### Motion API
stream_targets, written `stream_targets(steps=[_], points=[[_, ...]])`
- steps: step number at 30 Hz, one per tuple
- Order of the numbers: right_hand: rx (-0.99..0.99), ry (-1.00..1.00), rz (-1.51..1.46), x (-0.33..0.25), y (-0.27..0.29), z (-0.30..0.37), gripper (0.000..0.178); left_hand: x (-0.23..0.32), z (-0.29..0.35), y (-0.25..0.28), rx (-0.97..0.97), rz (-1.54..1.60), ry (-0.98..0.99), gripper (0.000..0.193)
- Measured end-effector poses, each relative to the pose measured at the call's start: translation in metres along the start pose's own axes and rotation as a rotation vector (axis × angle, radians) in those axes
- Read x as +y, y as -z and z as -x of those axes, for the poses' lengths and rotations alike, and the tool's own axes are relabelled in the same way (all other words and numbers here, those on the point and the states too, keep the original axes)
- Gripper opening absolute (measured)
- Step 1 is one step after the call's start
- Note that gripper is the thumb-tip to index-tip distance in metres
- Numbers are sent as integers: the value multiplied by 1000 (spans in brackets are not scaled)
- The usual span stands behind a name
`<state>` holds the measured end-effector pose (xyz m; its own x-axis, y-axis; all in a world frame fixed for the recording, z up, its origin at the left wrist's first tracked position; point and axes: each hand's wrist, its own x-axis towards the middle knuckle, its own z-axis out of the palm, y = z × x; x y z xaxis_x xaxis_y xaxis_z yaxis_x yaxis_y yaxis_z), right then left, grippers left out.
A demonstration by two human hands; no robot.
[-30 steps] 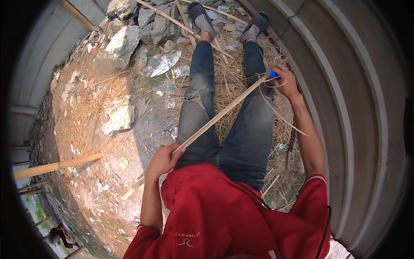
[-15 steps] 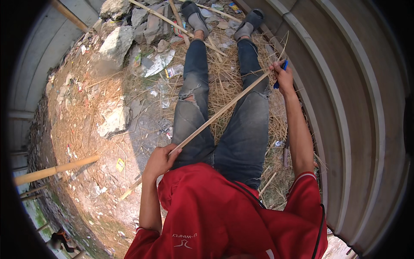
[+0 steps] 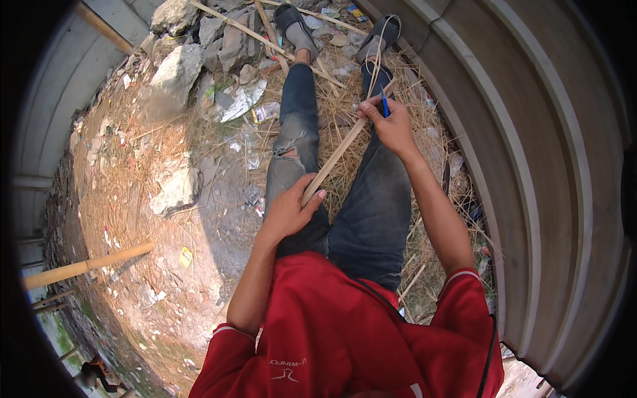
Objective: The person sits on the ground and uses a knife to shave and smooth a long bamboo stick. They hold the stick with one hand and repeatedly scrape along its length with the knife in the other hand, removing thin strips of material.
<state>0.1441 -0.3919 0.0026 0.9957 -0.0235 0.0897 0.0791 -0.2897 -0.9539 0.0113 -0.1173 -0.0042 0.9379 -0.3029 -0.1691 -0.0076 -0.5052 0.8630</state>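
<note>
A pale bamboo strip (image 3: 337, 158) slants across my legs, its near end in my left hand (image 3: 290, 207) over my left thigh. My left fingers are closed round it. Farther up, my right hand (image 3: 395, 130) pinches the strip's far part between thumb and fingers. A small blue-handled tool (image 3: 385, 106), which looks like a knife, is in the same hand; its blade is hard to make out. Beyond that hand a thin bamboo sliver (image 3: 381, 46) loops up over my right shoe.
Corrugated metal sheeting (image 3: 531, 166) rises close on the right. Rocks (image 3: 178, 69) and loose bamboo sticks (image 3: 242, 28) lie by my feet. A bamboo pole (image 3: 89, 266) juts in at the left. Dry straw and litter, including a white scrap (image 3: 244, 101), cover the ground.
My right hand has come inward and toward me, away from the metal sheeting. My left hand has slid farther up. They are closer together on the strip, and a thin loop now stands beyond.
</note>
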Motion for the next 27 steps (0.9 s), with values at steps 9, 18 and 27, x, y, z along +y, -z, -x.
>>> stream_targets(steps=[9,18,27], points=[[-10,566,592,-20,16,16,24,15,-13,-18,134,-97,-25,28],[-186,396,354,-13,28,13,10,14,-5,-5,87,-211,-23,29],[27,38,-625,-4,54,2,29,-9,10,9,38,-97,-47,27]])
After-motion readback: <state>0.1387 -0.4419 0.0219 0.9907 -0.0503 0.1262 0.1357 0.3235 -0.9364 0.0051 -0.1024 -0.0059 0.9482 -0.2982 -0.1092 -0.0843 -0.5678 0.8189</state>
